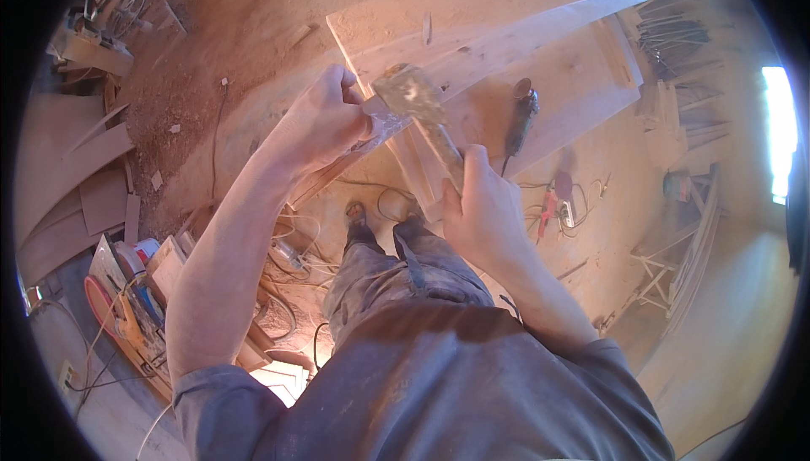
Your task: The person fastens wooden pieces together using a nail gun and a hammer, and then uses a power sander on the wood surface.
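Observation:
My right hand (485,212) is closed round the handle of a wooden mallet (413,94). The mallet's worn, blocky head is slightly blurred and tilts up toward my left hand. Just left of that head, my left hand (329,119) is held in a fist. A flat greyish piece shows between this fist and the mallet; whether it is in my grip is hidden. Below both runs the near end of a long, narrow, pale board (540,31), which tapers toward the far right. It lies over a wide wooden panel (582,81).
On the panel lies a dark power tool with a round disc (521,119). A red tool (548,210) and cords are on the floor at right. Wood offcuts (105,52) pile up far left; tools and boards (126,309) stand near left. Timber (666,124) lines the right side.

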{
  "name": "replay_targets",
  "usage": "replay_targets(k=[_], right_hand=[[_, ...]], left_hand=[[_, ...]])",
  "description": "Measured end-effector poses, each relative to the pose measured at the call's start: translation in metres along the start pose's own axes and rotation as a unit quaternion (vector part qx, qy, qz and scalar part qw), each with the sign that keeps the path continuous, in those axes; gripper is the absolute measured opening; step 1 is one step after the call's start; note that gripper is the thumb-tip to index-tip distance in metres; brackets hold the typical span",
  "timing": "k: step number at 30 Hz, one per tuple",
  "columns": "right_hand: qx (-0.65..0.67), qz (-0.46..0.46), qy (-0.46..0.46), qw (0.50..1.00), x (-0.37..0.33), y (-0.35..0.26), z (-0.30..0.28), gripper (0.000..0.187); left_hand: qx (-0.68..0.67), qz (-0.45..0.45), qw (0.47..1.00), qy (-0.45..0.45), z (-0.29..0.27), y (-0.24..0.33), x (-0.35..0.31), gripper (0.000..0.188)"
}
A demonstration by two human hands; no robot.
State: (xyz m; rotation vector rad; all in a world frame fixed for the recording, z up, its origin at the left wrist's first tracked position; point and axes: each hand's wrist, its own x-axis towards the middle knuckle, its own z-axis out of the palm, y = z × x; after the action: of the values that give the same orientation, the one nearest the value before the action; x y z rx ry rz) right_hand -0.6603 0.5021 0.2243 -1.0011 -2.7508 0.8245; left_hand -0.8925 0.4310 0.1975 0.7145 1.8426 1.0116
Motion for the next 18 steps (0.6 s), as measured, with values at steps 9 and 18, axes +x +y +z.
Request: replay_targets(k=[9,18], right_hand=[[-0.021,0.001,-0.018,1.000,-0.006,0.006,0.002,0.027],[-0.034,-0.019,-0.014,0.999,-0.003,0.009,0.005,0.024]], left_hand=[[0.000,-0.007,1.000,0.006,0.002,0.005,-0.003,0.050],[0.015,0.001,1.000,0.011,0.004,0.005,-0.006,0.056]])
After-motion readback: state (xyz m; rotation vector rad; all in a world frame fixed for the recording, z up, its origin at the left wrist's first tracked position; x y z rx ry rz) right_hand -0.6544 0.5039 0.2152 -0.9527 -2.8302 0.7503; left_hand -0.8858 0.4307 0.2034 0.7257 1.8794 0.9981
